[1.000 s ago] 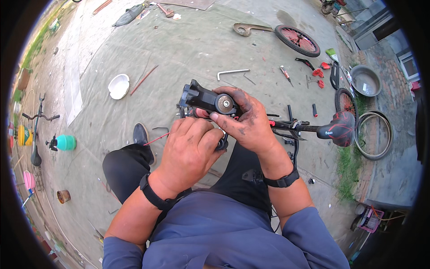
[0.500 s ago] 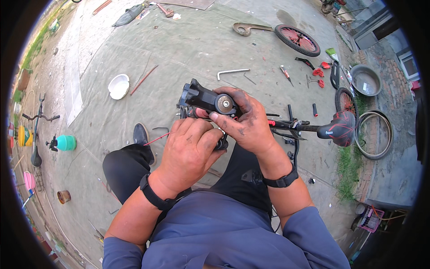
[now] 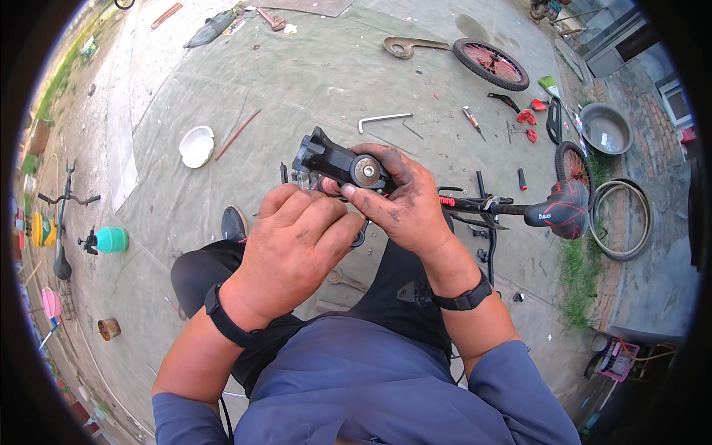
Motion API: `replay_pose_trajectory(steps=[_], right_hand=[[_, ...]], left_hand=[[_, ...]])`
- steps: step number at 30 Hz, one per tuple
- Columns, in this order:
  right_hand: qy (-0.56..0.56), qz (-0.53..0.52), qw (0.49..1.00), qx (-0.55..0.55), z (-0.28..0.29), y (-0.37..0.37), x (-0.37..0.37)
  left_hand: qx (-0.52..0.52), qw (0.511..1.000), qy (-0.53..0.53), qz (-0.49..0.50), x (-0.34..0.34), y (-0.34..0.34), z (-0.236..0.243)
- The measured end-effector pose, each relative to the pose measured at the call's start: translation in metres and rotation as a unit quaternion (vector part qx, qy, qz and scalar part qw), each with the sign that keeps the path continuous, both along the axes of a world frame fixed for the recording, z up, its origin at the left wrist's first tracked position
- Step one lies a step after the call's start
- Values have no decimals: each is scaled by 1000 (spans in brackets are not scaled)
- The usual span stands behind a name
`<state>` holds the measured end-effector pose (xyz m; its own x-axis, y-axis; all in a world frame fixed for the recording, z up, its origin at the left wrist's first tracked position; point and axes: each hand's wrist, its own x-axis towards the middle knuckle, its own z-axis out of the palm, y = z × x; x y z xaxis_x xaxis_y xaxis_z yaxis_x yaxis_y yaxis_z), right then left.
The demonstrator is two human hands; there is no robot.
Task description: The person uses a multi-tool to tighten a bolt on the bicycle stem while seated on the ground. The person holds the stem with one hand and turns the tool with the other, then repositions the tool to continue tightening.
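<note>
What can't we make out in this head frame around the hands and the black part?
- Head view: underside of the black bike stem is hidden behind the left hand and right hand.
- Left fingers curl under, so what they pinch is unseen.
- Small tools near the silver hex key are too small to identify.
- The bike frame below the black and red saddle is blocked by the right forearm.

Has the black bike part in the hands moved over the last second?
No. The black part sits in the same place against the white bowl and the hex key on the ground, gripped by both hands.
</note>
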<state>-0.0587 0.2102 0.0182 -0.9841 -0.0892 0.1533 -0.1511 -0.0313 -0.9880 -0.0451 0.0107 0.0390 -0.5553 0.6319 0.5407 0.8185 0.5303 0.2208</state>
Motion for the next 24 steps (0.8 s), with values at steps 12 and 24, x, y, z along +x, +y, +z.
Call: replay_pose_trajectory(steps=[12,24], right_hand=[[0,-15,999,49,-2,2,0],[10,-9,1000,22,-7,1,2]], left_hand=[[211,929,-169,252,25,9,-24],[510,559,-648,84,36,24,-27]])
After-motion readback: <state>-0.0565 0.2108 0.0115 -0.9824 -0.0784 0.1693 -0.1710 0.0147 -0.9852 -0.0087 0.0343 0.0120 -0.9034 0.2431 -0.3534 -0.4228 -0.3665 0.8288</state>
